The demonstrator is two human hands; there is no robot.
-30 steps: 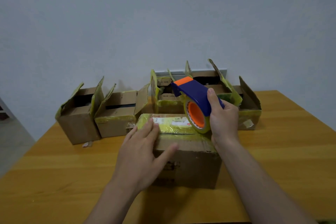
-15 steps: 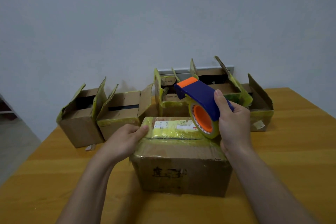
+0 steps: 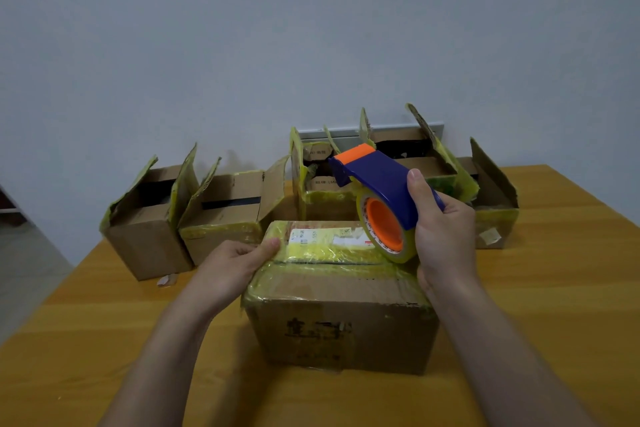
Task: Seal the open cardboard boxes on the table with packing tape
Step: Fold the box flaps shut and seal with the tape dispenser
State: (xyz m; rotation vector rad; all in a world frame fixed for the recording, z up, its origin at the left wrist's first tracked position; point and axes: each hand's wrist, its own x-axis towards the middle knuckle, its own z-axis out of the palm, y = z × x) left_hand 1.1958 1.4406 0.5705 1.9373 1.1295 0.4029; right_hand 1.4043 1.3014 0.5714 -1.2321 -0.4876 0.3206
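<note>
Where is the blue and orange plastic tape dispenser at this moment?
The blue and orange plastic tape dispenser is right of centre in the head view, held by the right hand over the right end of the near closed brown cardboard box.

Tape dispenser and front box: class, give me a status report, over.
Status: right hand grips tape dispenser, roll at front box top's right end; left hand grips its left top edge; open boxes behind, nothing blocking.
</note>
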